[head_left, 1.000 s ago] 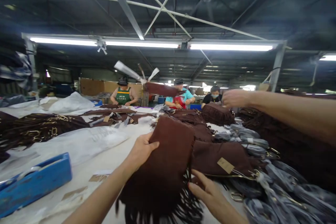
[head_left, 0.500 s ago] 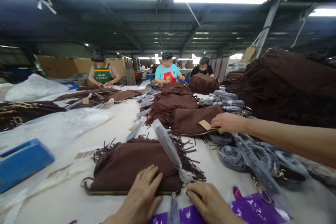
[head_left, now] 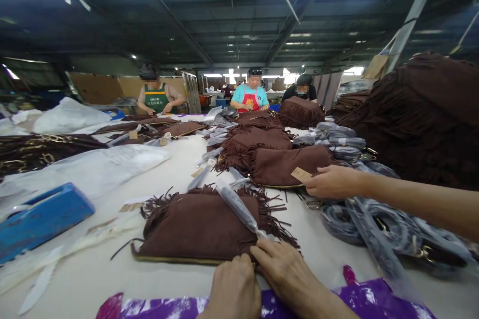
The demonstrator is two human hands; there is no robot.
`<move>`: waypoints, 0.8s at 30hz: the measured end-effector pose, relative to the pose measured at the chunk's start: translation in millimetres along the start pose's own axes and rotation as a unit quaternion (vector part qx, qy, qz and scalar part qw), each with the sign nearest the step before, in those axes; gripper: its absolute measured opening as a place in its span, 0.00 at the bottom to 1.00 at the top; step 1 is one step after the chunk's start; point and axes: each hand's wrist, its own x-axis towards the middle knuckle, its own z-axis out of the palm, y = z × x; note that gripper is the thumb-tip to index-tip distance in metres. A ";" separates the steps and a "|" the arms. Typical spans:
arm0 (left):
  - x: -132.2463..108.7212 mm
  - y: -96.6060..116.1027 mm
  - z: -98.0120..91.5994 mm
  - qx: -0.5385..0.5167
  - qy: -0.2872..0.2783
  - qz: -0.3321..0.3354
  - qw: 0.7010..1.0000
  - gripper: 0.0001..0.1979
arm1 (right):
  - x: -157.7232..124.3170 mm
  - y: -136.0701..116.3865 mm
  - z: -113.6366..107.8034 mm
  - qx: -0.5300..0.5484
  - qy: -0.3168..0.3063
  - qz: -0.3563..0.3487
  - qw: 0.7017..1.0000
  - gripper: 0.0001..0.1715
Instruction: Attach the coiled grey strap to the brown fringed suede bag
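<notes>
A brown suede fringed bag (head_left: 198,227) lies flat on the white table (head_left: 179,169) in front of me. A strap wrapped in clear plastic (head_left: 237,207) lies slanted across its top. My left hand (head_left: 234,286) is curled at the bag's near edge, knuckles up. My right hand (head_left: 282,269) is beside it, fingers pressed together on the same edge where the wrapped strap ends. What the fingertips pinch is hidden. A purple plastic sheet (head_left: 359,296) lies under my wrists.
A co-worker's hand (head_left: 331,182) reaches in from the right to a tagged brown bag (head_left: 280,164). Wrapped straps (head_left: 377,224) and a tall brown bag stack (head_left: 422,114) fill the right side. A blue tray (head_left: 41,217) sits left. Three people work at the far end.
The bag went from held up to lying flat. My left hand has slid off its top and curled at the near edge, and my right hand has closed in beside it.
</notes>
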 end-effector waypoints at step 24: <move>-54.4 -194.7 -47.7 0.161 0.083 -0.213 0.960 0.16 | 8.8 32.9 -2.9 0.019 -0.039 0.063 0.997 0.12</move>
